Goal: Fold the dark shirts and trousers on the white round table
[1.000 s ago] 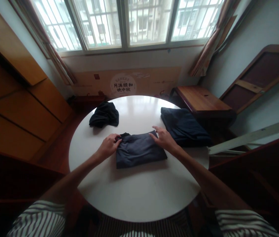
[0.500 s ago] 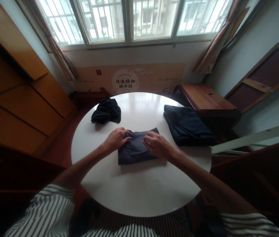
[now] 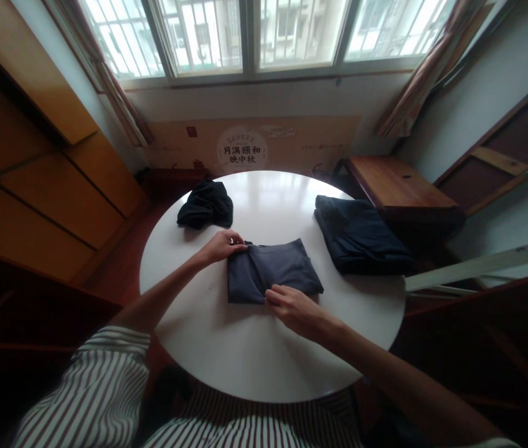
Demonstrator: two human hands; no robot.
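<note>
A folded dark grey garment (image 3: 276, 264) lies flat at the middle of the white round table (image 3: 264, 361); its exact kind does not show. My left hand (image 3: 223, 245) pinches its far left corner between thumb and fingers. At the near edge, my right hand (image 3: 292, 309) has its fingers closed on the cloth, right of the middle. The garment's right near corner juts out past that hand. Some slanting creases run across the top layer.
A crumpled black cloth (image 3: 205, 204) lies at the table's far left. A folded stack of dark navy cloth (image 3: 360, 236) rests at the right, reaching the rim. Beyond stand a wooden bench (image 3: 399, 180) and a window wall. Wooden cabinets (image 3: 58, 193) line the left.
My right hand has moved from over the garment's upper right part down to its near edge. My left hand stays at the far left corner, now pinching. The view has shifted slightly.
</note>
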